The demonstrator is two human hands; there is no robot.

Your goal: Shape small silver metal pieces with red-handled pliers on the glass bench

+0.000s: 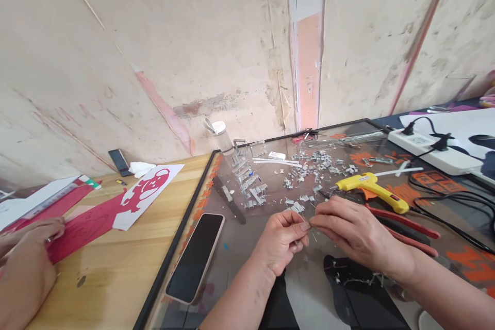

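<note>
I'm pinching a thin wire (315, 237) between the fingertips of my left hand (285, 240) and right hand (350, 232), which are nearly meeting over the bench (247, 240). Just beyond them, small metal pieces (320, 161) are lying scattered. Red-handled pliers (409, 220) are resting beside my right hand, a yellow glue gun (373, 189) just past them. Left of my left hand, a phone (196, 258) is lying flat; farther left, another person's hand (33, 237) is touching red paper (91, 224).

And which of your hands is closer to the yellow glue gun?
Right. The right hand is on the near side of the yellow glue gun, a little left; the left hand is farther left, past the right hand's fingertips.
</note>
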